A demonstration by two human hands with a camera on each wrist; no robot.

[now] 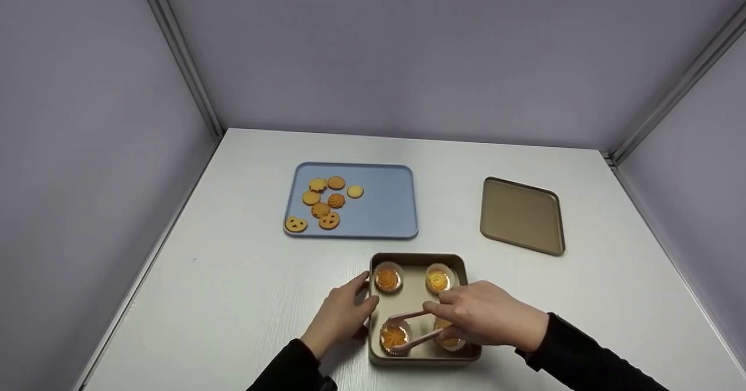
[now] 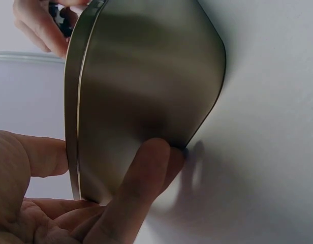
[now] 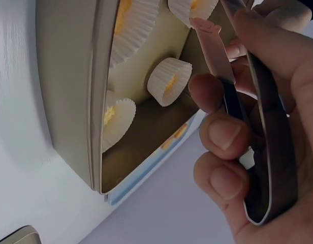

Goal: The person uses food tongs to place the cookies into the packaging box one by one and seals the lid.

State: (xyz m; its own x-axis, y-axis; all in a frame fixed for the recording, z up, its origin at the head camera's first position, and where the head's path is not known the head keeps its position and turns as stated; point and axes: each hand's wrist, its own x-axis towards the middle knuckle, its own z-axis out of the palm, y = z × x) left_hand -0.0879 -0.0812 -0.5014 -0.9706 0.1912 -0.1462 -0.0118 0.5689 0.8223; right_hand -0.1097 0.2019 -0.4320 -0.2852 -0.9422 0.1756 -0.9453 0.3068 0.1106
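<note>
A gold metal tin (image 1: 417, 309) stands at the table's near side, holding several white paper cups with cookies. My left hand (image 1: 344, 312) holds the tin's left side; in the left wrist view its fingers (image 2: 149, 168) press the outer wall and the thumb touches the rim. Over the tin, my right hand (image 1: 478, 315) grips pink-tipped metal tongs (image 1: 421, 341). The tong tips are spread on either side of the orange piped cookie (image 1: 393, 337) in the near left cup; contact cannot be told. My right hand partly covers the near right cup (image 1: 451, 343).
Behind the tin lies a blue tray (image 1: 379, 204) with several cookies on its left half, among them a pretzel-shaped cookie (image 1: 295, 224). A flat gold lid or tray (image 1: 521, 216) lies at the right. Walls enclose the table's back and sides.
</note>
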